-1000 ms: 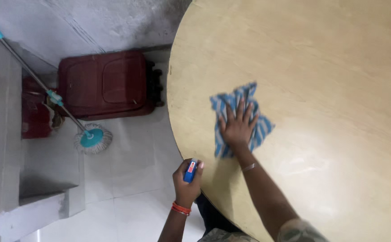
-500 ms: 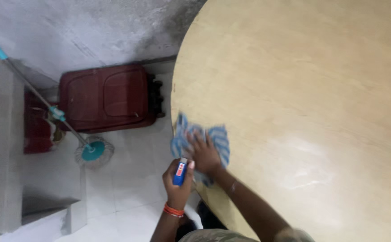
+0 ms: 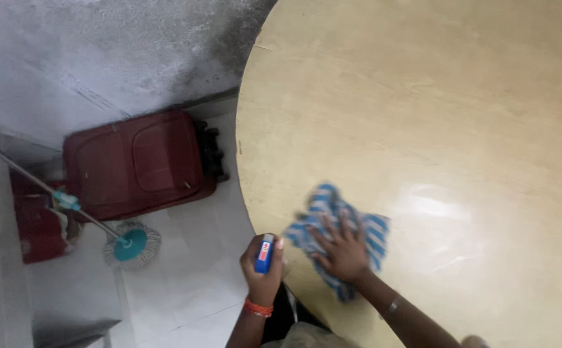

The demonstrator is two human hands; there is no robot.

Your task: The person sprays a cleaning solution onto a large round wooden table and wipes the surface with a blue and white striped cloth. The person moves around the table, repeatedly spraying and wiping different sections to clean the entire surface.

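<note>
My right hand presses flat, fingers spread, on a blue-and-white striped cloth lying on the round light-wood table near its front-left edge. The cloth is blurred with motion. Just off the table's rim, my left hand is closed around a small blue bottle with a red and white label. An orange band circles my left wrist and a thin bangle my right wrist.
On the white tiled floor left of the table lies a dark red suitcase against a grey wall. A teal-headed spin mop with a metal handle stands beside a red bucket. A grey step runs along the left.
My right hand swept the cloth from the table's middle-left to its edge, then back right a little. My left hand kept the bottle, staying near the rim. The camera view shifted.
</note>
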